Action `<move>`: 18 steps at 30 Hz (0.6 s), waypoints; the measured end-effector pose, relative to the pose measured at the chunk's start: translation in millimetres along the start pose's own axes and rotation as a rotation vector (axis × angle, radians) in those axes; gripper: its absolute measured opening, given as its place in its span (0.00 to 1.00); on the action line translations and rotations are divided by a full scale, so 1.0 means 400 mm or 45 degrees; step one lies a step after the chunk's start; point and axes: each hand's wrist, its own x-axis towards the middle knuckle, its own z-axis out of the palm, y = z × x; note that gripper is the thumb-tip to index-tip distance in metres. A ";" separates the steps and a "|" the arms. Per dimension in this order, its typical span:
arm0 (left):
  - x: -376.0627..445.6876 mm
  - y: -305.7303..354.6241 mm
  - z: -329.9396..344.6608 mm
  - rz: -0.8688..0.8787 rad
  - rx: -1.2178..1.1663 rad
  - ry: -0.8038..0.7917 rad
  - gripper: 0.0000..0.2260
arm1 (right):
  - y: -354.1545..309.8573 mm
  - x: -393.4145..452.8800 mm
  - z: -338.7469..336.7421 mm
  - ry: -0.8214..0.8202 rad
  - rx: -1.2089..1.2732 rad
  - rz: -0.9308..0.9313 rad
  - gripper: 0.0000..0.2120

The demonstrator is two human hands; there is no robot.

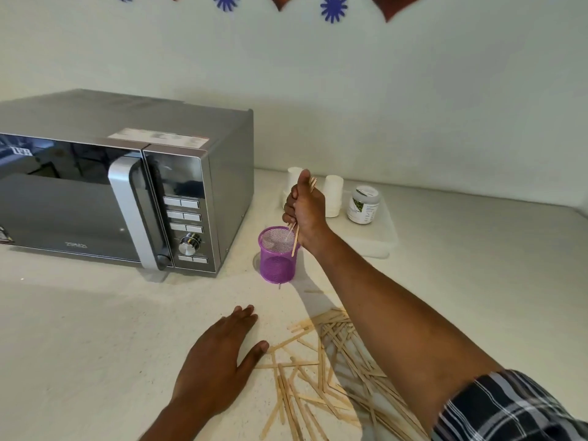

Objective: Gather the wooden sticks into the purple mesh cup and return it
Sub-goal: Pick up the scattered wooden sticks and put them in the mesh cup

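The purple mesh cup (277,256) stands upright on the white counter, just right of the microwave. My right hand (306,209) is above the cup's right rim and grips a few wooden sticks (296,238), whose lower ends hang over the cup's rim. Several more wooden sticks (321,370) lie scattered on the counter in front, partly hidden under my right forearm. My left hand (219,361) rests flat on the counter, fingers straight, with its thumb touching the left edge of the pile.
A silver microwave (127,186) fills the left side. Behind the cup a white tray (378,237) carries stacked white cups (333,195) and a white jar (363,204). The wall lies close behind.
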 end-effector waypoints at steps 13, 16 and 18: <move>0.005 0.003 -0.004 -0.050 -0.013 0.032 0.32 | 0.056 0.054 0.000 -0.151 -0.286 -0.028 0.08; 0.005 0.004 -0.005 -0.044 -0.013 0.035 0.31 | 0.054 0.051 -0.012 -0.188 -0.326 -0.062 0.15; 0.003 0.005 -0.005 -0.044 -0.008 0.028 0.31 | 0.062 0.055 -0.029 -0.216 -0.418 -0.125 0.19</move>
